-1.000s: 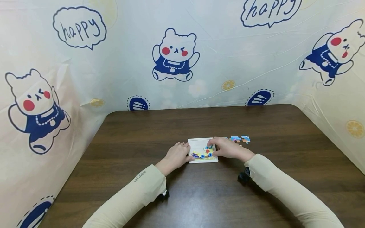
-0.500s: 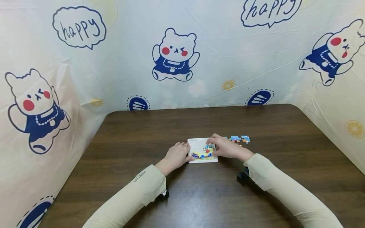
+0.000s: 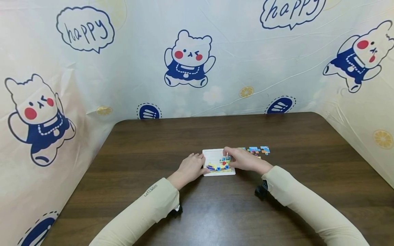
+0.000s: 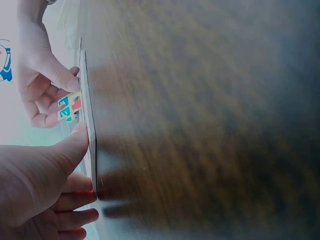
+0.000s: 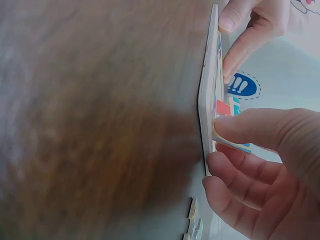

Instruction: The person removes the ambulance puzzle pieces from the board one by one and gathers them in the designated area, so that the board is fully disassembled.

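A white puzzle tray lies on the brown table, with a yellow vehicle picture filling its lower part. My left hand holds the tray's left side, thumb at the near corner and fingers along the far part of that edge. Over the tray's right side, my right hand pinches a puzzle piece between thumb and fingers. This piece shows red, yellow and teal windows and stands tilted up from the tray in the left wrist view. In the right wrist view, the thumb covers part of it.
Several loose puzzle pieces lie on the table just beyond the right hand, partly hidden by it. A patterned curtain with cartoon bears hangs behind and beside the table.
My right hand and forearm have shifted slightly left, and its fingers have changed position over the tray's right side. My left hand and the tray have stayed in place.
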Action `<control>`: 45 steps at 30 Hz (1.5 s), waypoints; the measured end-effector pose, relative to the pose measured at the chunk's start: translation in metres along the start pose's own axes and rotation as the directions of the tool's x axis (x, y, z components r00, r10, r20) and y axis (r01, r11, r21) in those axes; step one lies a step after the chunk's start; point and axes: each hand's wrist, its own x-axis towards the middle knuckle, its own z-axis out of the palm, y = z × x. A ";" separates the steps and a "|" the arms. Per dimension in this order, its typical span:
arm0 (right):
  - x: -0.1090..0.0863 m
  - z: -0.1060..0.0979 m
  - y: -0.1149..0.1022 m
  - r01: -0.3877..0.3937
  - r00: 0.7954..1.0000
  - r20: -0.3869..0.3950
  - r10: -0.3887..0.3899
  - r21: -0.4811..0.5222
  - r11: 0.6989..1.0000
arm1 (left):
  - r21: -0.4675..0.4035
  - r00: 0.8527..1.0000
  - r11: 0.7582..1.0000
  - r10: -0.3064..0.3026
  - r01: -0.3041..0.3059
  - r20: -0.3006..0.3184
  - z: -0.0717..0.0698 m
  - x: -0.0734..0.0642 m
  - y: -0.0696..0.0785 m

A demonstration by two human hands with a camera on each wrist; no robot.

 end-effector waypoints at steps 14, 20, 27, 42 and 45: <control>0.004 0.000 0.005 -0.007 0.999 0.036 0.008 -0.021 1.000 | -0.014 1.000 1.000 0.020 -0.020 -0.018 0.000 -0.001 -0.001; 0.004 -0.004 0.004 -0.001 0.999 0.041 0.002 -0.018 1.000 | 0.001 1.000 1.000 0.018 -0.018 -0.019 0.001 0.000 -0.002; 0.003 -0.005 0.006 -0.022 0.998 0.061 0.023 -0.019 1.000 | 0.013 0.999 1.000 0.023 -0.023 -0.026 0.002 0.000 -0.002; -0.002 -0.012 0.012 -0.027 0.999 -0.040 0.033 0.145 0.989 | -0.010 1.000 1.000 0.021 -0.022 -0.017 0.003 0.001 -0.003; -0.003 -0.015 0.014 -0.028 0.996 -0.082 0.041 0.158 0.987 | -0.012 0.999 0.999 0.036 -0.037 -0.041 0.011 0.002 -0.007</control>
